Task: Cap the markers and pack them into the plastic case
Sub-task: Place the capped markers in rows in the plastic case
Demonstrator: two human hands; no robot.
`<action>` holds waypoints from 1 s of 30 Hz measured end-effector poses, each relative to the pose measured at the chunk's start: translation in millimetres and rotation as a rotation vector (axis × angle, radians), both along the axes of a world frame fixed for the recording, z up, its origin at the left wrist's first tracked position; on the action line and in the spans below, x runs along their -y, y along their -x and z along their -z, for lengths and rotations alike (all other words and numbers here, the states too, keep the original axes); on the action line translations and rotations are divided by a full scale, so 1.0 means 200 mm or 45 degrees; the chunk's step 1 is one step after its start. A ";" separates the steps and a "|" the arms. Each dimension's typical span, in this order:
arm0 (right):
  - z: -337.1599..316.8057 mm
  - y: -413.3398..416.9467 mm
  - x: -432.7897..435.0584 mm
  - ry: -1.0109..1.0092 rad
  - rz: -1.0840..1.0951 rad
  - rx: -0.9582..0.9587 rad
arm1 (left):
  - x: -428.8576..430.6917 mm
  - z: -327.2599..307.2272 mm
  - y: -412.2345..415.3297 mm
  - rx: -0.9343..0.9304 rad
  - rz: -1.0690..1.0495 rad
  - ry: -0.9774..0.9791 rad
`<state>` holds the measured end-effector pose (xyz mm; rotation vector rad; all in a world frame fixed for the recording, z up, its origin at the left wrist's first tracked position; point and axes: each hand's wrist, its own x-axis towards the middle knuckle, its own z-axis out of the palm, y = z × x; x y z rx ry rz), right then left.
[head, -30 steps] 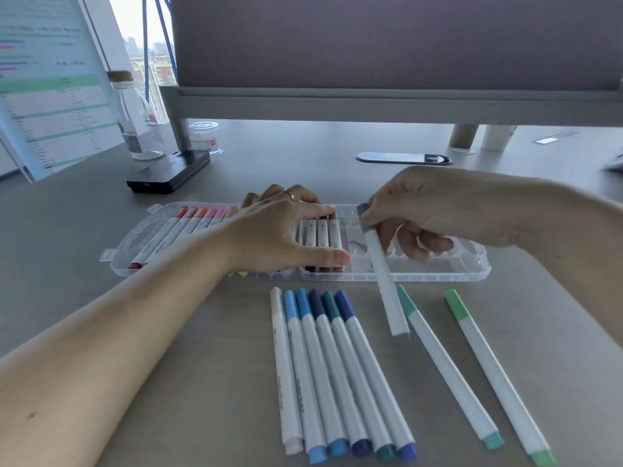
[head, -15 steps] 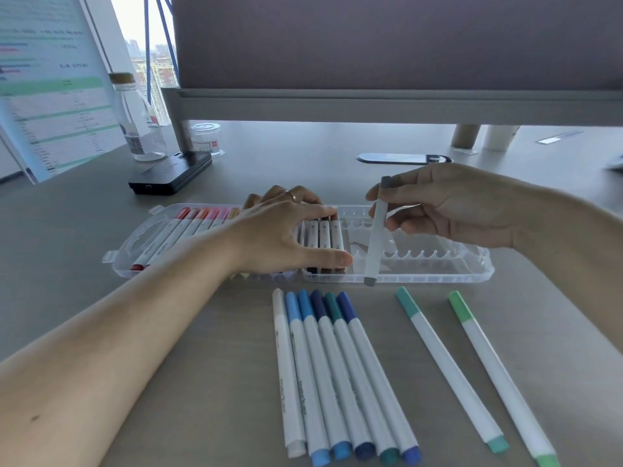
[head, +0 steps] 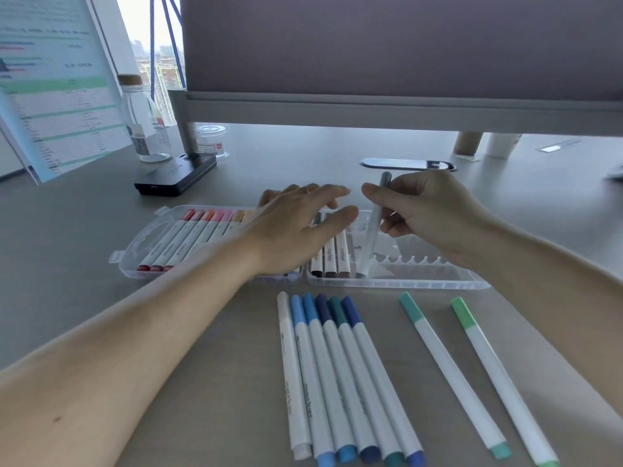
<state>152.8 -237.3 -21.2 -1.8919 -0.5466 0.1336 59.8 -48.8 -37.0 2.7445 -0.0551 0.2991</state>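
Note:
A clear plastic case (head: 397,283) lies open across the desk, with red, pink and orange markers (head: 188,237) in its left half and a few brown ones (head: 332,256) in its right half. My right hand (head: 428,210) grips a grey-capped marker (head: 374,227), tilted steeply with its lower end in the case next to the brown ones. My left hand (head: 296,227) hovers over the case's middle, fingers spread, holding nothing. Several capped blue markers (head: 340,375) lie side by side in front of the case. Two green-capped markers (head: 472,372) lie to their right.
A black box (head: 175,175), a glass bottle (head: 143,126) and a small jar (head: 210,139) stand at the back left. A tilted printed sheet (head: 54,82) is at far left. A partition (head: 401,45) runs along the back, with a grey oval cable cover (head: 404,163) below it.
My right hand has moved the grey marker left and lowered its end into the case beside the brown markers. My left hand has lifted off the case and spread its fingers.

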 end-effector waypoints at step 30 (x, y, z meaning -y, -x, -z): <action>-0.01 0.06 -0.01 0.568 -0.161 0.098 | 0.02 -0.01 0.00 -0.088 0.054 -0.060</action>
